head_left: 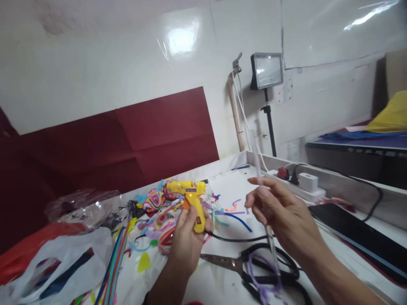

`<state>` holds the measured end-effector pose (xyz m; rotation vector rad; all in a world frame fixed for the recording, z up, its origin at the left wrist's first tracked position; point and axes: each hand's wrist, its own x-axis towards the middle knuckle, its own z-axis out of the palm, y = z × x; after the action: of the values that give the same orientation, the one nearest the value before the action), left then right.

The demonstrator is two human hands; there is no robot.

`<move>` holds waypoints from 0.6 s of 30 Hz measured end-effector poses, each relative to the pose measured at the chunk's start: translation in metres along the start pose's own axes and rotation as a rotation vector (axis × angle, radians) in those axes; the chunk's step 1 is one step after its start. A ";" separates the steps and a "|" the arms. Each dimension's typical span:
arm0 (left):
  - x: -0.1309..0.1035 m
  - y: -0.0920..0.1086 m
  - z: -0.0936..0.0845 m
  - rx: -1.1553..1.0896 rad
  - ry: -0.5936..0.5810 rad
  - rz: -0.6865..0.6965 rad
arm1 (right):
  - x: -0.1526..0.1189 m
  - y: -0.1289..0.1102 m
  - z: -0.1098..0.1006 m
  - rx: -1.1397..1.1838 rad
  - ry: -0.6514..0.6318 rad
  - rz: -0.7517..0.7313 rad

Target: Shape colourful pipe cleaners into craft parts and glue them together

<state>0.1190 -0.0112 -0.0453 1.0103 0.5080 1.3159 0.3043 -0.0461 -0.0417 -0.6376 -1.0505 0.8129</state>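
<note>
My left hand [186,239] is wrapped round the handle of a yellow hot glue gun [199,209], its nozzle pointing left. A black cord runs from the handle's base toward the right. In my right hand [275,203], fingers closed, is a long clear glue stick [256,159], nearly upright, sticking out above and below the grip. Beneath the hands lies a pair of scissors [227,263] with black handles. A bent purple pipe cleaner [251,267] overlaps those handles.
Colourful craft pieces [154,201] and loose pipe cleaners [117,258] cover the table's left part, beside plastic bags [76,258]. On the right are a power strip [303,190] and a flat black panel [356,237]. A lamp [269,71] stands behind the raised table edge.
</note>
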 end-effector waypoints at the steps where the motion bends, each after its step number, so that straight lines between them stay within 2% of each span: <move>1: 0.001 0.002 -0.001 -0.021 0.008 0.001 | 0.000 -0.001 -0.002 -0.001 0.020 -0.033; 3: 0.003 0.005 -0.003 -0.040 0.021 0.001 | -0.001 -0.004 -0.007 -0.073 0.079 -0.107; 6: 0.005 0.008 -0.006 -0.038 0.038 0.019 | -0.002 -0.006 -0.016 -0.403 0.145 -0.276; 9: 0.007 0.011 -0.008 -0.022 0.042 0.047 | -0.004 -0.004 -0.019 -0.798 0.048 -0.526; 11: 0.008 0.011 -0.008 -0.019 0.042 0.057 | -0.004 -0.001 -0.019 -0.991 -0.045 -0.636; 14: 0.008 0.011 -0.008 -0.027 0.034 0.059 | -0.005 0.005 -0.017 -1.161 -0.114 -0.678; 18: 0.007 0.012 -0.008 -0.031 0.038 0.056 | -0.005 0.009 -0.017 -1.206 -0.131 -0.678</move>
<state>0.1078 -0.0025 -0.0379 0.9816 0.4898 1.3912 0.3165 -0.0465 -0.0574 -1.1219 -1.7199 -0.4734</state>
